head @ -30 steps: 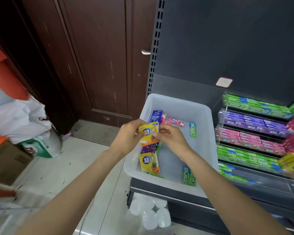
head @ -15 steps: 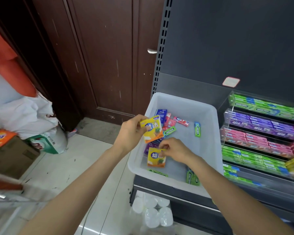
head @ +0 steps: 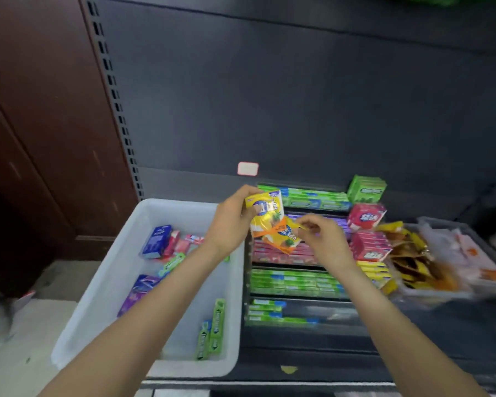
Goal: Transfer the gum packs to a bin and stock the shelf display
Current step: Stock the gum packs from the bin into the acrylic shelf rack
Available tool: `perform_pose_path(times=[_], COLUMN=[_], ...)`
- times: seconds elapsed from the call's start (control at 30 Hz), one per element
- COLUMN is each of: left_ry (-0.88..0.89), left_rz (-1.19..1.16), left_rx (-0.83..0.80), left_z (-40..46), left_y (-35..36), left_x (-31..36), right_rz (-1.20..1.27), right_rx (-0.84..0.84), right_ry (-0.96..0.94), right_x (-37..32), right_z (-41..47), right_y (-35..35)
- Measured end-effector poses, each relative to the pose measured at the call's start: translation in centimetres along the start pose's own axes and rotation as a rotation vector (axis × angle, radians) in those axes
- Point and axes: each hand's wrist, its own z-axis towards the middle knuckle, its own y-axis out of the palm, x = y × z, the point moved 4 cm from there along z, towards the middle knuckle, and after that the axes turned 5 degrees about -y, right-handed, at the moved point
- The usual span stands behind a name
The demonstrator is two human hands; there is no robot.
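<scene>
Door: a dark brown wooden door point(head: 40, 116) fills the far left, beside the shelf's slotted upright point(head: 113, 96).
Bin: a white plastic bin point(head: 103, 287) sits on the low shelf, left of the display.
Bin contents: a blue pack point(head: 156, 242) and pink packs point(head: 181, 243) lie near the back wall, a purple pack point(head: 139, 292) is partly hidden under the left forearm, and green stick packs point(head: 212, 330) lie at the front right corner.
Left hand: the left hand point(head: 231, 222) hovers over the bin's right rim, fingers and thumb curled round the left edge of a yellow gum pack point(head: 265, 214), held upright.
Second pack: a second yellow gum pack point(head: 281, 239) tilts just below the first, overlapping it.
Right hand: the right hand point(head: 321, 239) pinches that lower pack at its right corner, as far as the blur lets me judge.
Display: a tiered shelf display point(head: 292, 282) stands behind both hands, with rows of green, purple, pink and green packs.
Boxes: green point(head: 367, 189), pink point(head: 365, 217) and yellow boxes point(head: 375, 272) stack at the display's right end.
Tray: a grey tray point(head: 441, 293) of orange and pale packets sits at the far right.
</scene>
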Motion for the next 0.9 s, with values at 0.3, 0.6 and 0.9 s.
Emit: perform_pose_path(times=[0.3,0.6,0.9], left_ry=[0.060,0.006,-0.023], left_rz=[-0.004,0.078,0.105], left_rx=[0.037,0.093,0.095], left_z=[5.9,8.1,8.8], left_y=[12.9,16.3,17.2], left_x=[7.8,9.4,9.2], right_rz=[-0.026,-0.192,-0.258], right_rx=[0.208,0.167,0.083], right_ry=[-0.125,-0.191,-0.212], right_x=[6.7,10.6,12.2], right_z=[5.2,9.0,9.9], right_y=[-15.7,-18.9,-18.0])
